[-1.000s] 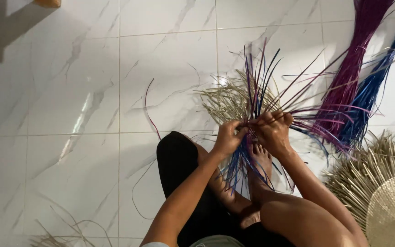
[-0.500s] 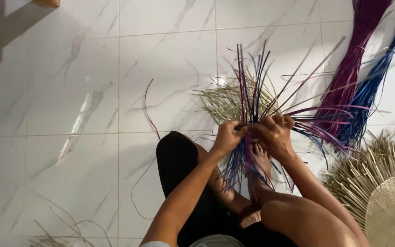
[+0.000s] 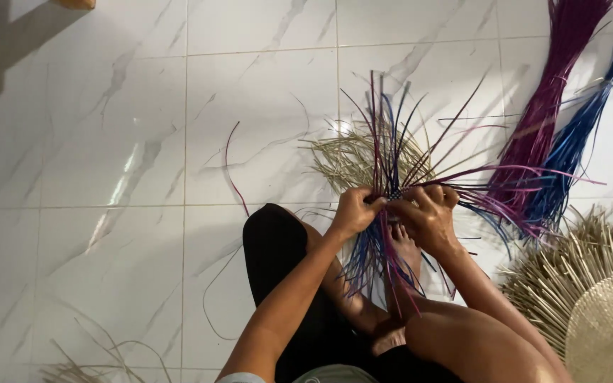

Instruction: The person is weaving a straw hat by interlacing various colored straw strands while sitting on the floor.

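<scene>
Blue and purple strands (image 3: 391, 191) are being pinched at their crossing point by both sets of fingers, closed tight on the small woven knot so that the plaiting is not slipping loose. Left hand (image 3: 352, 213) is gripping from one side, right hand (image 3: 427, 216) is pressing from the other, thumbs meeting over the weave. Loose ends are fanning upward and hanging down past a bare foot (image 3: 404, 248), seemingly kept free for picking up. Behind them a pale straw piece (image 3: 349, 159) is lying on the white tiled floor (image 3: 108, 142). Further right, a purple bundle (image 3: 548, 106) and a blue bundle (image 3: 583, 135) are lying beside each other, near a round woven straw mat (image 3: 604, 326); no containers are showing
</scene>
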